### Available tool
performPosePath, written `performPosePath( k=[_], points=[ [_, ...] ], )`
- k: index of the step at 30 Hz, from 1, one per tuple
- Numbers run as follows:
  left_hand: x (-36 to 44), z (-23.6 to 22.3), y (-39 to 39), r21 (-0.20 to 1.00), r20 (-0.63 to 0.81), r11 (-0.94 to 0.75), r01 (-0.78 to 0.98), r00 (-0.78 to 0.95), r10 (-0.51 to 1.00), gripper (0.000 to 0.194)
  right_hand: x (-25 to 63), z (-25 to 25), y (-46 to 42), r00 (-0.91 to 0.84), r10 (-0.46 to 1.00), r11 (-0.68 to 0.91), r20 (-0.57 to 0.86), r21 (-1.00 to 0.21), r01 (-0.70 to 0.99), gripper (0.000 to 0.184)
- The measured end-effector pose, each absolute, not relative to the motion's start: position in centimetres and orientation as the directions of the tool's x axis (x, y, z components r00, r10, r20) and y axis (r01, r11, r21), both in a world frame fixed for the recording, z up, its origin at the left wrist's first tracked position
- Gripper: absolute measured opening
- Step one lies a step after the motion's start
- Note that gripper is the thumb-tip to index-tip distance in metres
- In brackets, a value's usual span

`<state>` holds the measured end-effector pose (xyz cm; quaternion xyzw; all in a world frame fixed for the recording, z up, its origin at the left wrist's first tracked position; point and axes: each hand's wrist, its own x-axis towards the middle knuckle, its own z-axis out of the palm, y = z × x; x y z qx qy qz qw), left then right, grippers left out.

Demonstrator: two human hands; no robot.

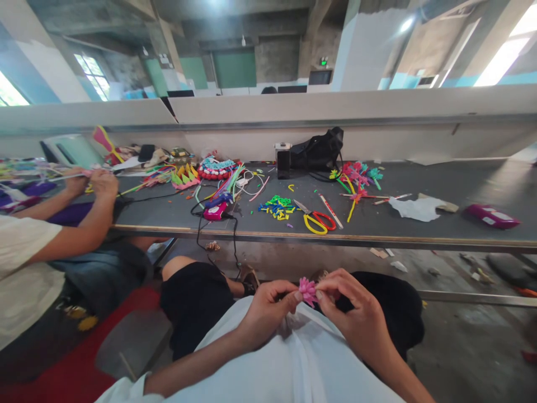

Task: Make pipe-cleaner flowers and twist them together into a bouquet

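Observation:
A small pink flower with many narrow petals [307, 290] is held over my lap, between both hands. My left hand [272, 307] pinches its left side between thumb and fingers. On the other side, the thumb and index finger of my right hand [356, 308] close on the petals, with the other fingers bent above. On the table beyond lie scissors [316, 218] with one red and one yellow handle. Left of them is a pile of short green, blue and yellow pieces [279, 207].
A dark table [440, 229] runs across in front of my knees. On it are a black bag [321, 150], fuzzy coloured flowers [356, 178], crumpled white paper [415, 208], a magenta packet [491, 216] and a pink corded device [215, 211]. At left, a co-worker's hands [103, 182] work.

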<state>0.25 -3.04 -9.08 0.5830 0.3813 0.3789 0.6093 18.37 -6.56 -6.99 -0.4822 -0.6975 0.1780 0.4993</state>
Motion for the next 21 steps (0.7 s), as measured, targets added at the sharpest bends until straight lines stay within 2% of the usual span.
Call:
performPosePath(
  k=[8,17,21],
  points=[
    [0.3,-8.5,-3.1,0.999,-0.017,-0.006,0.053,0.413,0.911,0.038,19.0,-6.7,-6.0,-0.159,0.803,0.561,0.574,-0.640,0.524,0.014],
    [0.4,-8.6,-3.0,0.990,-0.082,0.118,-0.079,0.363,0.928,0.038,19.2,-7.4,-6.4,-0.095,0.926,0.368,0.365,-0.822,0.435,0.008],
    [0.5,-8.7,-3.0,0.991,-0.086,0.119,-0.068,0.370,0.925,0.038,19.6,-7.6,-6.2,-0.120,0.940,0.340,0.320,-0.840,0.423,0.013]
  ],
)
